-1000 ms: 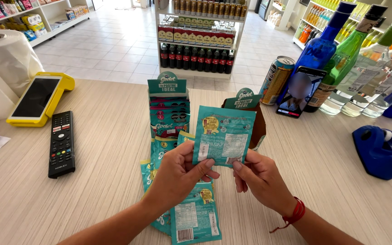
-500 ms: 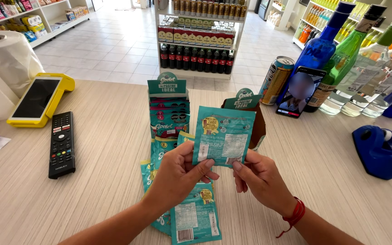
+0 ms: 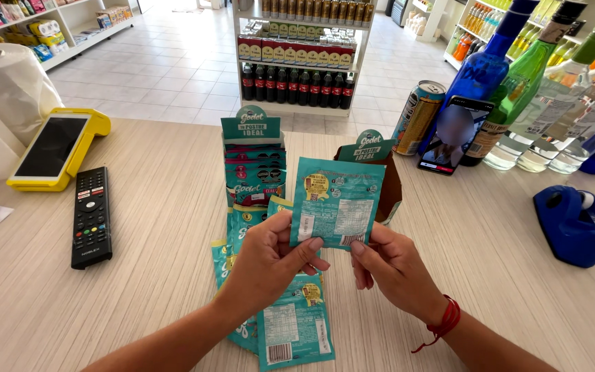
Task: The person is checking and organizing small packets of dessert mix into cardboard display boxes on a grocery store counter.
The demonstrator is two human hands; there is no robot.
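Lower centre: loose teal packets (image 3: pixel 290 331) lie on the desk (image 3: pixel 160 275). Above them, left hand (image 3: pixel 266 258) and right hand (image 3: pixel 394 269) pinch one teal sachet (image 3: pixel 335 203) by its lower edge, fingers closed. Behind stands the display box (image 3: pixel 253 162). Risk: the light two-point grip may let the sachet slip onto the pile.

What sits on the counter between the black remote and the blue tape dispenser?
In the head view, between the remote and the tape dispenser: two teal display boxes, loose teal sachets, and both hands holding one sachet.
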